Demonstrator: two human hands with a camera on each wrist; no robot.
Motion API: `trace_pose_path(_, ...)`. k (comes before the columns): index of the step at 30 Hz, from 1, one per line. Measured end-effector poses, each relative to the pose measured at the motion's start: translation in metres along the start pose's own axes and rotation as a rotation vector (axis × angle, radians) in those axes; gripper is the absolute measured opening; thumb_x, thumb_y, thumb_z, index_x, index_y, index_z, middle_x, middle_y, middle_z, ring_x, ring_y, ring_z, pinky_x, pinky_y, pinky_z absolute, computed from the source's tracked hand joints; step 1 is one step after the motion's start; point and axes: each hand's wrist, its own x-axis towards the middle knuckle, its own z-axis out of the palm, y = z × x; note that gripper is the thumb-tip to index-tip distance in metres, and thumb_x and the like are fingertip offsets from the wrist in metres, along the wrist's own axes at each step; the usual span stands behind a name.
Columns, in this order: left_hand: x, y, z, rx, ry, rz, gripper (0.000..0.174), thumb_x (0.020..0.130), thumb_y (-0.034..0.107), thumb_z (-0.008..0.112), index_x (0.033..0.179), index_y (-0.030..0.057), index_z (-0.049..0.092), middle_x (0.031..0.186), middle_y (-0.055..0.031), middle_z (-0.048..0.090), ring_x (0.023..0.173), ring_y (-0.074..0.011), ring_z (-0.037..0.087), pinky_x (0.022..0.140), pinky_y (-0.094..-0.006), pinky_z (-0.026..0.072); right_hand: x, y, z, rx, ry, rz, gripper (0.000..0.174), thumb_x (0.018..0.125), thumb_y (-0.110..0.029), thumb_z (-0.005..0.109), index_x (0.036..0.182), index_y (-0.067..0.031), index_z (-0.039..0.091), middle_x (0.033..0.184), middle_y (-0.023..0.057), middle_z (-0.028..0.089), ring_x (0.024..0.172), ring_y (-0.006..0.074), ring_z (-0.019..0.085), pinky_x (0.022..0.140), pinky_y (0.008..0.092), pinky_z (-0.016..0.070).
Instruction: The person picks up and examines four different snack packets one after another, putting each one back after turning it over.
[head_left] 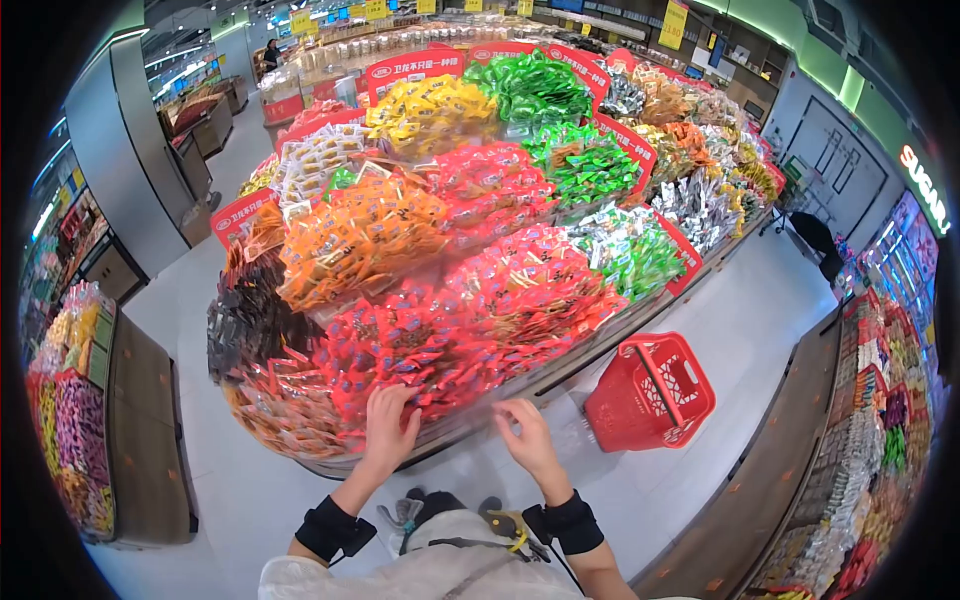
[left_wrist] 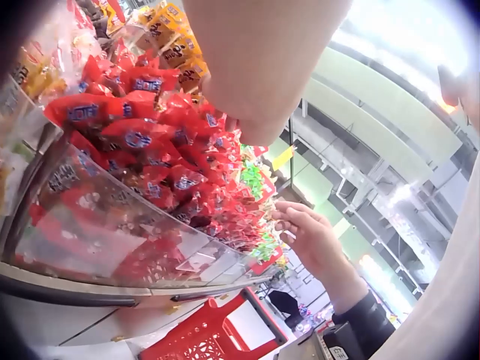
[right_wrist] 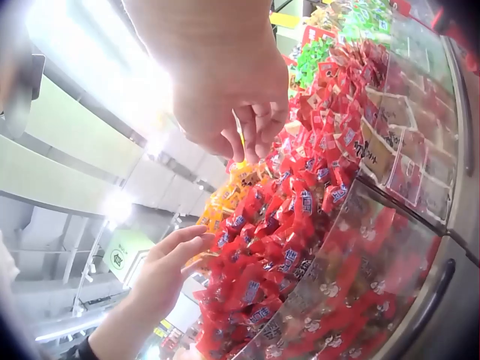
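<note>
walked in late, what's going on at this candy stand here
Someone is at a heaped display of wrapped packets. Their left hand is over the red packets at the front, and their right hand hovers near the front edge. I can't make out a packet held in either. A red basket stands beside the display.

Packets (head_left: 400,345) glow solid red with blue lettering beside plain orange packs (head_left: 365,235), yellow packs (head_left: 430,110) and vivid green packs (head_left: 535,88); the basket (head_left: 650,395) is red, the wristbands (head_left: 335,530) black, the floor (head_left: 240,470) pale grey, the signs (head_left: 415,70) red with white lettering.
</note>
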Motion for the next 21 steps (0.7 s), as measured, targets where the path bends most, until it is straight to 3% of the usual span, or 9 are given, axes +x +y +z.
trace_pose_path(4, 0.012, 0.016, 0.013, -0.049, -0.024, -0.078, 0.035, 0.072, 0.011, 0.065, 0.105, 0.0039, 0.054, 0.101, -0.0144, 0.055, 0.102, -0.0316, 0.049, 0.091, -0.0422, 0.0362, 0.010, 0.010, -0.009, 0.047, -0.002, 0.022, 0.016, 0.078, -0.006, 0.059, 0.094, -0.0049, 0.060, 0.087, 0.0087, 0.058, 0.077, 0.0224, 0.056, 0.068, 0.0302, 0.0443)
trace_pose_path(12, 0.048, 0.015, 0.034, -0.090, -0.033, -0.079, 0.033, 0.072, 0.010, 0.066, 0.103, 0.0045, 0.055, 0.100, -0.0125, 0.056, 0.099, -0.0296, 0.051, 0.084, -0.0393, 0.0398, 0.043, 0.031, -0.006, 0.088, -0.021, 0.009, 0.016, 0.079, -0.005, 0.058, 0.095, -0.0049, 0.060, 0.086, 0.0074, 0.057, 0.074, 0.0176, 0.056, 0.061, 0.0260, 0.0434)
trace_pose_path(21, 0.089, 0.002, 0.036, -0.120, -0.020, -0.207, 0.030, 0.073, 0.011, 0.067, 0.101, 0.0056, 0.057, 0.090, -0.0085, 0.061, 0.084, -0.0248, 0.058, 0.071, -0.0342, 0.0450, 0.098, 0.047, -0.011, 0.111, -0.082, -0.024, 0.018, 0.080, -0.004, 0.057, 0.097, -0.0056, 0.061, 0.083, 0.0062, 0.057, 0.072, 0.0153, 0.056, 0.059, 0.0239, 0.0443)
